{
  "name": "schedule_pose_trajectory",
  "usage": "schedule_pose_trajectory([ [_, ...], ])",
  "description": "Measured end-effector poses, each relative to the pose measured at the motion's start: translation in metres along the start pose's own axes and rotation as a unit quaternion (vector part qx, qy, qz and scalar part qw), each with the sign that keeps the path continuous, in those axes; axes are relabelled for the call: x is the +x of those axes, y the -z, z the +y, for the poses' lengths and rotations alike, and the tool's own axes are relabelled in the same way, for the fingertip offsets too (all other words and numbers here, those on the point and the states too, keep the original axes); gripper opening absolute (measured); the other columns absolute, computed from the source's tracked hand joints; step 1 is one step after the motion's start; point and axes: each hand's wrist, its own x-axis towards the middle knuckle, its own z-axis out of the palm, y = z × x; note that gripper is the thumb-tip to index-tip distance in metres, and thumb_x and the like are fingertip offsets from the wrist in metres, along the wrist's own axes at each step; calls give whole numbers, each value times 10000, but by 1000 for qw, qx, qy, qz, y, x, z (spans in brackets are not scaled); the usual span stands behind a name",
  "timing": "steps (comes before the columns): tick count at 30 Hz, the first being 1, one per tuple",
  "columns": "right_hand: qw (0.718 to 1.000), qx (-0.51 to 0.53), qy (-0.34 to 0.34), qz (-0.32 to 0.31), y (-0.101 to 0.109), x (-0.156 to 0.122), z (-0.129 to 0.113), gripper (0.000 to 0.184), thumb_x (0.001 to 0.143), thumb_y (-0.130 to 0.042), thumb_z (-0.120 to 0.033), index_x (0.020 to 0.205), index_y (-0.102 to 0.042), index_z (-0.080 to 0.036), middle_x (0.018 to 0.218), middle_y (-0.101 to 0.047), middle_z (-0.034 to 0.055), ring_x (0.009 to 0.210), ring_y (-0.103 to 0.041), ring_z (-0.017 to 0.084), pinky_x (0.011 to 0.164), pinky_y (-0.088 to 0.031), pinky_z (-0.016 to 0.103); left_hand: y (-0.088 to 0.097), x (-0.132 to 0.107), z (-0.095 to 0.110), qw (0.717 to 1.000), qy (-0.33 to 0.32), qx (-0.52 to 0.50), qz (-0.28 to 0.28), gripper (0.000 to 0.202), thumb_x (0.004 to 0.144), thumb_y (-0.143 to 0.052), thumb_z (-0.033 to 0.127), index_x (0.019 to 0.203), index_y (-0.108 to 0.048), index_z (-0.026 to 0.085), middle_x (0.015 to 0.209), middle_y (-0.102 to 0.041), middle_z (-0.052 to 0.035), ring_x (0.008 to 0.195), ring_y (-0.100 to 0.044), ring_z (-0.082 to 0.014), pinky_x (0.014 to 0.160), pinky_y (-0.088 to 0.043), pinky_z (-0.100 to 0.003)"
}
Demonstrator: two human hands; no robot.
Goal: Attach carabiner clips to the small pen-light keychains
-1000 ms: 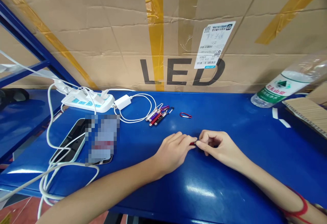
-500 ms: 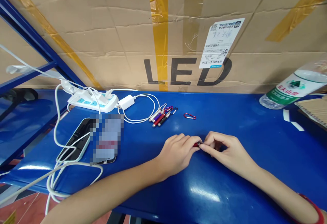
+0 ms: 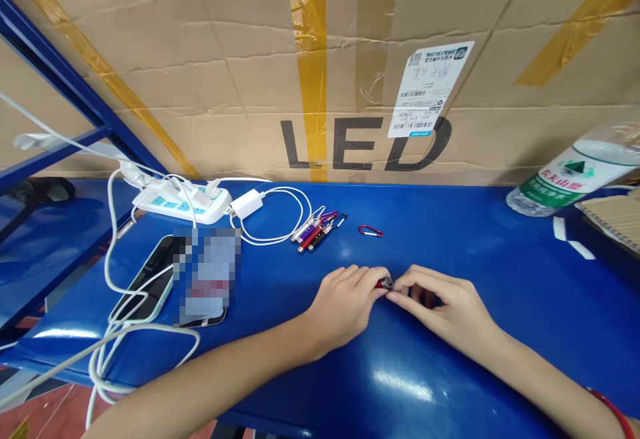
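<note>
My left hand [image 3: 347,302] and my right hand [image 3: 445,305] meet at the middle of the blue table [image 3: 450,239], fingertips pinched together on a small red keychain flashlight [image 3: 385,283]. Most of that flashlight is hidden inside my left fingers; only its metal tip shows between the hands. Both hands rest on the tabletop. A bundle of several small coloured flashlights [image 3: 317,228] lies beyond my left hand, and a loose red carabiner clip [image 3: 371,231] lies just right of the bundle.
A white power strip [image 3: 183,203] with plugs, a white charger [image 3: 247,203] and looping cables sit at the back left. Two phones [image 3: 150,279] lie at the left. A water bottle [image 3: 570,179] lies at the far right. A large cardboard box [image 3: 320,59] walls off the back.
Both hands stay pinched on the small flashlight; my right fingers have curled lower and flatter over it. The view has shifted slightly.
</note>
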Motion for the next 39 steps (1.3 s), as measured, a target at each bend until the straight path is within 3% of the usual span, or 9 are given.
schedule_pose_trajectory([
  [9, 998, 4, 23, 57, 1, 0, -1, 154, 800, -561, -313, 890, -588, -191, 657, -571, -19, 456, -479, 50, 441, -431, 154, 0, -1, -1, 1000, -2, 4, -7, 166, 904, -324, 222, 991, -462, 191, 806, -610, 11, 720, -561, -136, 641, -418, -264],
  [18, 995, 13, 87, 55, 5, 4, -3, 162, 820, -525, -225, 914, -657, -225, 825, -618, 41, 671, -584, 117, 571, -487, 216, 0, 0, -1, 1000, 17, -20, -12, 180, 902, -325, 223, 993, -477, 189, 843, -621, -3, 751, -578, -135, 682, -446, -264],
  [24, 994, 25, 62, 88, 6, 5, -4, 160, 787, -575, -244, 911, -666, -200, 808, -614, 46, 551, -533, 89, 449, -446, 201, 1, 1, 0, 999, 24, -28, -4, 161, 888, -349, 191, 970, -488, 188, 853, -627, -6, 768, -582, -142, 680, -450, -266],
  [32, 993, 68, 82, 52, 10, 9, -1, 116, 778, -585, -234, 802, -682, -176, 729, -607, 42, 599, -553, 108, 513, -468, 221, 0, 1, 1, 999, 11, -29, -9, 157, 885, -358, 182, 966, -492, 193, 865, -632, 4, 761, -582, -142, 678, -443, -274],
  [39, 994, 107, 27, 20, 11, 9, -3, 184, 785, -569, -309, 732, -680, -171, 702, -595, 37, 515, -498, 80, 428, -409, 201, 0, 0, 1, 999, 8, -25, -19, 176, 897, -334, 218, 930, -503, 183, 830, -623, -7, 749, -578, -138, 664, -444, -263],
])
